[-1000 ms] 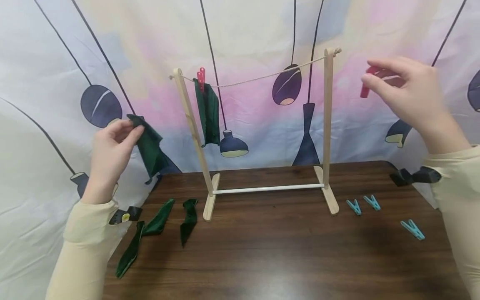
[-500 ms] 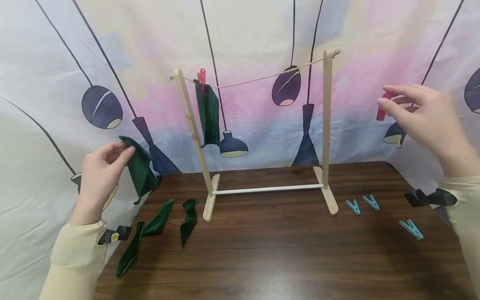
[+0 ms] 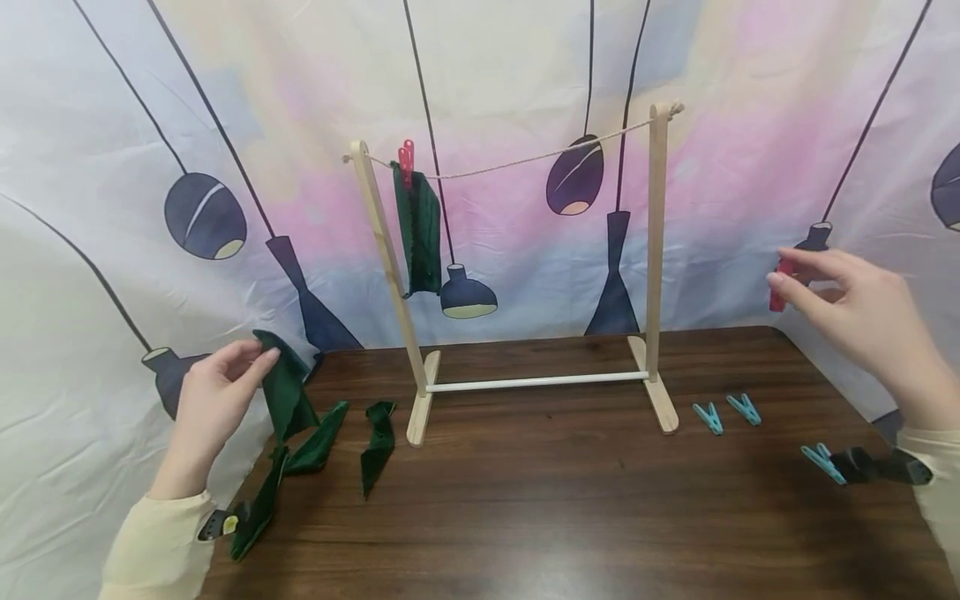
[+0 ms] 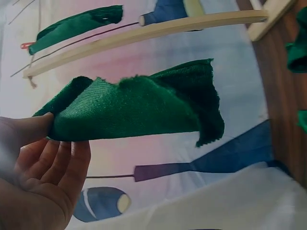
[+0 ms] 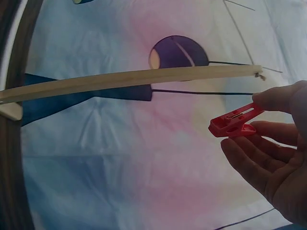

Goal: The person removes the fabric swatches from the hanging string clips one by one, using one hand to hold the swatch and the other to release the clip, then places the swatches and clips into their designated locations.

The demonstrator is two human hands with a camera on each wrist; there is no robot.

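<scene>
While a wooden clothesline rack stands on the far part of the dark wood table, head cam has L hand left of it, thumb + fingertips pinching a green velvet cloth; R hand, right of it, pinches a red clothespin. On the rack's rope, nr its L post, hangs a 2nd green cloth under a red peg. Left of the rack: 3 green scraps, one partly behind the L wrist's black strap; held cloth's low end meets others in view, can't tell if touching. Right of the rack: 3 lt-blue clothespins, nearest one by the R wrist's strap. Lamp-print backdrop behind rack.

L wrist cam: cloth pinched at one end, rest loose; rack's L post shows btwn it & hung cloth.

R wrist cam: thumb + fingers on clothespin's handle end; rack post crosses beyond.
</scene>
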